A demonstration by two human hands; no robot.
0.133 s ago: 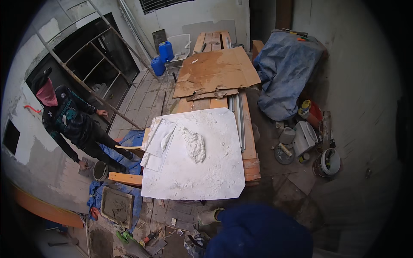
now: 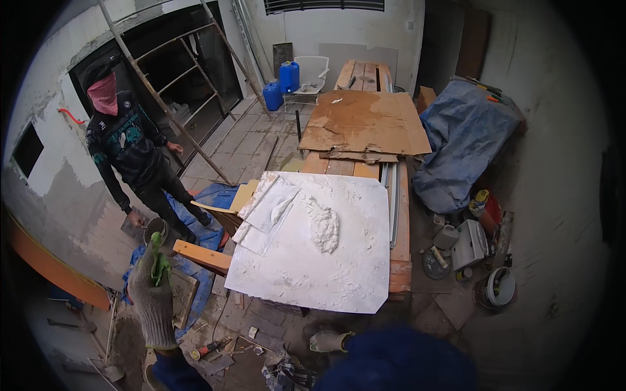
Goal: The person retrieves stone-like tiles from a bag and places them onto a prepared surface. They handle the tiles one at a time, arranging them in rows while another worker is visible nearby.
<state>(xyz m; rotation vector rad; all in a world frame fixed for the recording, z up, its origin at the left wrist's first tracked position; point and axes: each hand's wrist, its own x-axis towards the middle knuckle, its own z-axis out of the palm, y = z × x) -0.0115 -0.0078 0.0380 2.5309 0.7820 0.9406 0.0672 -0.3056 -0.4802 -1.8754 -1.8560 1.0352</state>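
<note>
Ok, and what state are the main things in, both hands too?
Left hand: gloved, raised, grip unclear
Right hand: gloved, grip unclear
White board: flat, powder-dusted
White mound: heaped, lumpy
Cardboard: flat, stained, torn along its near edge
Right-side tarp: draped, wrinkled
Blue jugs: standing
White bucket: uncovered, things inside

Left hand [image 2: 151,296]: finger pose unclear. Right hand [image 2: 328,341]: small, grip unreadable. Near end of tabletop [image 2: 400,264] hidden under board [image 2: 300,277]. Tarp [image 2: 463,146] conceals what's beneath. Ladder [image 2: 135,60], window grille [image 2: 323,5] cut by top edge.
</note>
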